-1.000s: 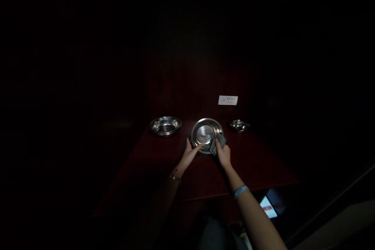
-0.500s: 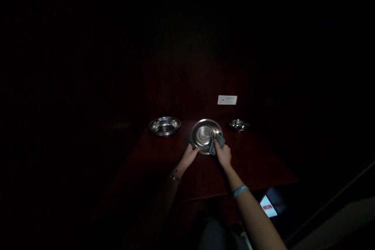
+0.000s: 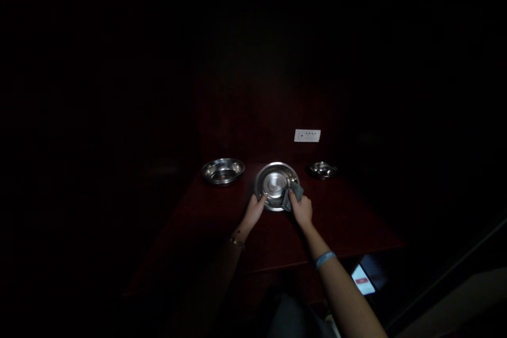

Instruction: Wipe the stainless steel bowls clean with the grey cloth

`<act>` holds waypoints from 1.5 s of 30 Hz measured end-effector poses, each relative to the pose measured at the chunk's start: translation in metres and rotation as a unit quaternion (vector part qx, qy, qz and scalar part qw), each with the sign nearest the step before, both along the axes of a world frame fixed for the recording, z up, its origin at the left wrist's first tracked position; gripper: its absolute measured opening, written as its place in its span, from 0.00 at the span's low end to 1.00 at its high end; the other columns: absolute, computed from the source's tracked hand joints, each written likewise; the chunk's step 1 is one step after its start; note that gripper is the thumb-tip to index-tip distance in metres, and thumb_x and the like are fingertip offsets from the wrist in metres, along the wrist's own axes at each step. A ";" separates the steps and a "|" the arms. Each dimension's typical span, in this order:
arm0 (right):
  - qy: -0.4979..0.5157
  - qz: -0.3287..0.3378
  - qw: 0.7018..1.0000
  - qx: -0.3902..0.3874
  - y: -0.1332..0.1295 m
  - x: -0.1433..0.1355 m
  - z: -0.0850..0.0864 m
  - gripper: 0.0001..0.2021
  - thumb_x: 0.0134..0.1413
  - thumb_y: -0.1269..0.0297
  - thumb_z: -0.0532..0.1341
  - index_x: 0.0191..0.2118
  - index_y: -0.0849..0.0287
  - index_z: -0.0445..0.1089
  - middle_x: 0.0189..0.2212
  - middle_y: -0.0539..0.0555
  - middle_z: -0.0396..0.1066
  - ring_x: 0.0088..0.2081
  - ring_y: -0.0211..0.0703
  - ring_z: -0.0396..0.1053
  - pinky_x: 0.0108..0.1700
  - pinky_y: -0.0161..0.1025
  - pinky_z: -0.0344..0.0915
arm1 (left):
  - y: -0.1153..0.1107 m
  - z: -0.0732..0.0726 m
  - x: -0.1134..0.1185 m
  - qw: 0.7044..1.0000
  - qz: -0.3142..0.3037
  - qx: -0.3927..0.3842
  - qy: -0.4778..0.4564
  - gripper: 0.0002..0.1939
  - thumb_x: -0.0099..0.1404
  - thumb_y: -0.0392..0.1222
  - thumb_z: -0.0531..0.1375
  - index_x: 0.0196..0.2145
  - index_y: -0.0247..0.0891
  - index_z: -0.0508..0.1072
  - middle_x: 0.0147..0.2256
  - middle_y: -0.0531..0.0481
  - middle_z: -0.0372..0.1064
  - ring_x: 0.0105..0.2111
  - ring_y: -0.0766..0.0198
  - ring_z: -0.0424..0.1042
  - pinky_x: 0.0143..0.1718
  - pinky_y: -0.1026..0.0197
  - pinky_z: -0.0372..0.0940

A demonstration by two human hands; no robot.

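Note:
A round, shiny metal dish [image 3: 274,184] is tilted toward me above the dark red table [image 3: 332,222]. My left hand [image 3: 253,211] grips its lower left rim, the thumb lying over the edge. At the lower right of the dish, my right hand [image 3: 302,210] is closed on a grey-green cloth [image 3: 292,196], which lies against the rim and inner side. The fingers under the dish are hidden.
A larger metal bowl [image 3: 223,171] stands at the table's back left, a smaller metal dish [image 3: 322,170] at the back right. A white socket panel [image 3: 307,135] is on the wall. A lit screen [image 3: 363,279] shows below the table's right front edge.
The dish has shifted slightly left and down, together with my left hand. My right hand with the cloth has hardly moved.

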State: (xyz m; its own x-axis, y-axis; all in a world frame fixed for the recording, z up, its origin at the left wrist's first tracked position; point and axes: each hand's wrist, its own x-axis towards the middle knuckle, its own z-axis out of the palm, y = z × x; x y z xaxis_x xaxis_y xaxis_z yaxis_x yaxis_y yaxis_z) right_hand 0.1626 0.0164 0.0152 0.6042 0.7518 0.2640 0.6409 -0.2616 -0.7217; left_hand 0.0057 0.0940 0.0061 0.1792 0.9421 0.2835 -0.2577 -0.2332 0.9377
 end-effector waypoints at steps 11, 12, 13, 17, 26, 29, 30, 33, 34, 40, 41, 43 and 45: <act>-0.005 0.014 1.000 -0.005 0.001 0.001 -0.003 0.28 0.64 0.41 0.51 0.31 0.57 0.78 0.31 0.59 0.79 0.37 0.49 0.78 0.36 0.35 0.67 | 0.008 -0.004 -0.002 0.999 0.035 -0.031 0.014 0.10 0.57 0.36 0.64 0.38 0.33 0.78 0.42 0.42 0.80 0.48 0.51 0.77 0.58 0.48 0.64; -0.005 0.015 1.000 -0.007 0.001 0.001 -0.003 0.28 0.64 0.40 0.51 0.32 0.57 0.78 0.31 0.59 0.79 0.38 0.48 0.78 0.37 0.35 0.67 | 0.008 -0.003 -0.002 0.999 0.037 -0.031 0.014 0.10 0.57 0.36 0.64 0.38 0.33 0.78 0.42 0.42 0.80 0.48 0.51 0.77 0.58 0.48 0.64; -0.006 0.015 1.000 -0.008 0.000 0.000 -0.002 0.28 0.64 0.40 0.51 0.32 0.57 0.78 0.32 0.59 0.79 0.38 0.48 0.78 0.37 0.35 0.67 | 0.008 -0.003 -0.002 0.999 0.036 -0.030 0.015 0.10 0.57 0.36 0.64 0.37 0.33 0.78 0.42 0.42 0.80 0.48 0.51 0.77 0.58 0.48 0.64; -0.011 0.018 1.000 -0.013 -0.001 0.000 -0.001 0.28 0.64 0.41 0.50 0.34 0.57 0.78 0.34 0.61 0.80 0.40 0.50 0.78 0.38 0.36 0.67 | 0.006 0.000 -0.003 0.999 0.028 -0.022 0.019 0.10 0.55 0.35 0.65 0.37 0.33 0.78 0.41 0.42 0.80 0.48 0.50 0.77 0.58 0.47 0.63; -0.005 0.018 0.999 -0.031 -0.001 0.001 0.000 0.29 0.66 0.41 0.49 0.36 0.59 0.79 0.35 0.60 0.80 0.41 0.48 0.78 0.38 0.34 0.66 | 0.002 0.004 -0.001 0.998 0.040 -0.038 0.037 0.10 0.57 0.33 0.61 0.37 0.32 0.78 0.41 0.41 0.80 0.46 0.51 0.77 0.56 0.48 0.65; -0.009 0.018 0.999 -0.042 -0.001 0.001 0.001 0.29 0.66 0.42 0.48 0.37 0.59 0.79 0.36 0.61 0.80 0.41 0.48 0.78 0.38 0.34 0.66 | 0.001 0.004 -0.001 0.998 0.038 -0.027 0.039 0.11 0.58 0.32 0.61 0.39 0.30 0.78 0.43 0.40 0.80 0.47 0.53 0.77 0.57 0.50 0.65; -0.010 0.015 0.999 -0.045 -0.002 0.001 0.001 0.29 0.66 0.42 0.48 0.37 0.59 0.79 0.36 0.61 0.80 0.42 0.48 0.78 0.38 0.34 0.66 | 0.001 0.004 -0.002 0.998 0.034 -0.024 0.040 0.11 0.59 0.32 0.61 0.40 0.30 0.78 0.44 0.40 0.80 0.48 0.53 0.77 0.57 0.50 0.65; -0.012 0.006 0.999 -0.048 -0.002 0.001 0.001 0.29 0.66 0.42 0.49 0.38 0.59 0.79 0.37 0.61 0.80 0.42 0.49 0.78 0.39 0.35 0.66 | 0.002 0.003 -0.002 0.999 0.030 -0.025 0.038 0.11 0.59 0.32 0.61 0.40 0.30 0.78 0.44 0.39 0.79 0.48 0.51 0.76 0.57 0.50 0.65; -0.012 0.005 0.999 -0.047 -0.002 0.000 0.002 0.29 0.66 0.42 0.49 0.38 0.59 0.79 0.37 0.61 0.80 0.43 0.49 0.78 0.40 0.35 0.66 | 0.002 0.003 -0.002 0.999 0.029 -0.025 0.036 0.11 0.59 0.33 0.61 0.40 0.30 0.78 0.44 0.38 0.79 0.48 0.51 0.76 0.57 0.50 0.65; -0.014 0.007 0.998 -0.053 -0.003 0.000 0.003 0.30 0.66 0.42 0.48 0.40 0.60 0.80 0.38 0.62 0.80 0.44 0.51 0.78 0.41 0.36 0.66 | 0.002 0.003 -0.002 0.999 0.027 -0.021 0.031 0.12 0.57 0.35 0.64 0.40 0.30 0.79 0.43 0.40 0.80 0.49 0.49 0.76 0.58 0.47 0.64; -0.014 0.007 0.998 -0.056 -0.003 0.000 0.003 0.30 0.66 0.42 0.48 0.40 0.60 0.80 0.38 0.62 0.80 0.44 0.51 0.78 0.41 0.36 0.66 | 0.002 0.003 -0.003 0.999 0.028 -0.022 0.033 0.12 0.57 0.36 0.65 0.40 0.30 0.78 0.43 0.39 0.80 0.49 0.49 0.76 0.58 0.47 0.64; -0.014 0.006 0.998 -0.058 -0.003 0.000 0.003 0.30 0.67 0.42 0.48 0.40 0.60 0.80 0.38 0.62 0.80 0.44 0.51 0.78 0.40 0.37 0.66 | 0.001 0.004 -0.003 0.999 0.026 -0.021 0.035 0.12 0.57 0.36 0.64 0.40 0.29 0.78 0.43 0.38 0.79 0.48 0.49 0.76 0.58 0.47 0.64; -0.017 0.004 0.998 -0.061 -0.003 0.000 0.004 0.30 0.67 0.42 0.48 0.40 0.60 0.80 0.38 0.62 0.80 0.44 0.51 0.78 0.40 0.37 0.66 | 0.000 0.005 -0.003 0.999 0.021 -0.017 0.034 0.12 0.58 0.35 0.63 0.40 0.29 0.78 0.44 0.38 0.79 0.48 0.50 0.77 0.58 0.47 0.64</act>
